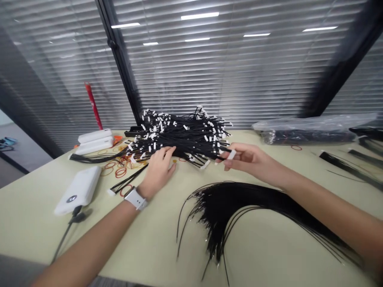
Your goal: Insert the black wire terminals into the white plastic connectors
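A large heap of black wires with small white connectors [179, 135] lies on the pale green table [38, 223]. My left hand [158, 169] rests with its fingers apart against the heap's front edge. My right hand [248, 159] pinches a white connector [231, 154] at the heap's right side, between thumb and finger. A fanned bundle of loose black wires [239, 211] lies on the table below my right forearm. Close to my left hand is a small bundle of black wires with white ends [127, 181].
A white power bank [78, 190] with a black cable lies at the left, near scattered rubber bands [118, 169]. Behind them stand white boxes [94, 141] and a red stick [93, 105]. A plastic bag of black wires [311, 129] lies at the far right.
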Action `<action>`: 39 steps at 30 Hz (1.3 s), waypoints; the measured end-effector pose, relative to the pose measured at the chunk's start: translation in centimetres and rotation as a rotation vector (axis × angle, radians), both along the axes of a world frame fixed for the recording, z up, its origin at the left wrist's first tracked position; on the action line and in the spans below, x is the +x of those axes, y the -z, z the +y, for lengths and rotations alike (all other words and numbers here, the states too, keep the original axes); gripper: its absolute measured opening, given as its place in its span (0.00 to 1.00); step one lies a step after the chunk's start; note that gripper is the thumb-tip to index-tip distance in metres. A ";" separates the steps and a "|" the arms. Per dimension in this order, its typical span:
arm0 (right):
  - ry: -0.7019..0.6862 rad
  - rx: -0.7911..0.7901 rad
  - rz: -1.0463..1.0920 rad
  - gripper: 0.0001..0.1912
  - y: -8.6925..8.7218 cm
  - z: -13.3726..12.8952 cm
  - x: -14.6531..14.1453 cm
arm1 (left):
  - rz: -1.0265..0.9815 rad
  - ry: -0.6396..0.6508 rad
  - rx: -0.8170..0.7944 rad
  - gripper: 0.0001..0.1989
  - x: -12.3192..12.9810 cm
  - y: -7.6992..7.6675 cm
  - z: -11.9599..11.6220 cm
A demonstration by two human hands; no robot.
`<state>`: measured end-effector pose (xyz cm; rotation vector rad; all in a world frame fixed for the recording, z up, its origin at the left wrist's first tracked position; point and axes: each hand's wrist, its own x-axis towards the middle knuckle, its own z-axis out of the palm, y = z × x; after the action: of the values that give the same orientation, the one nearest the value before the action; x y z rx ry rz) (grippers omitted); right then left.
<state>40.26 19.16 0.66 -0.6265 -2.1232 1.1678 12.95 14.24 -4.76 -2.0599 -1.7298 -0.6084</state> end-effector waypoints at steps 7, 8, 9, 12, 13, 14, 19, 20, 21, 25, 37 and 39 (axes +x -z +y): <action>0.309 -0.092 0.298 0.08 0.6 1.7 5.5 | 0.108 -0.075 0.085 0.17 -0.5 -1.6 -0.5; 0.342 -0.113 0.276 0.09 1.2 1.8 5.9 | 0.117 -0.087 0.096 0.16 -0.7 -1.9 -0.5; 0.354 -0.134 0.234 0.10 1.7 1.9 6.0 | 0.123 -0.098 0.105 0.16 -0.9 -2.1 -0.4; 0.268 -0.186 0.055 0.12 2.8 1.5 5.4 | 0.133 -0.119 0.099 0.14 -1.6 -2.5 -0.3; 0.230 -0.196 0.011 0.12 3.0 1.4 5.0 | 0.133 -0.119 0.085 0.13 -1.9 -2.5 -0.2; 0.207 -0.197 -0.007 0.12 3.0 1.2 4.4 | 0.131 -0.115 0.066 0.12 -2.2 -2.4 -0.1; 0.299 -0.146 0.225 0.13 1.6 1.2 1.2 | 0.120 -0.038 0.002 0.23 -3.4 -0.8 -0.1; 0.320 -0.146 0.304 0.13 1.3 1.3 0.5 | 0.123 -0.018 0.003 0.29 -3.4 -0.4 -0.1; 0.334 -0.151 0.378 0.13 1.0 1.4 -0.2 | 0.127 0.003 0.005 0.34 -3.3 0.0 -0.2; 0.310 -0.189 0.516 0.13 0.0 1.7 -3.0 | 0.123 0.091 0.056 0.35 -2.2 0.6 -0.4; 0.271 -0.196 0.332 0.14 -2.1 3.3 3.7 | -0.004 0.179 0.111 0.18 -3.2 -2.5 -1.1; 0.319 -0.217 0.216 0.15 -1.1 3.6 5.7 | 0.058 0.276 -0.072 0.09 -2.7 -2.1 -0.7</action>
<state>45.99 22.78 1.77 -0.8594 -1.6586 1.2305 10.25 13.57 -2.67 -2.3652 -1.4668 -0.5667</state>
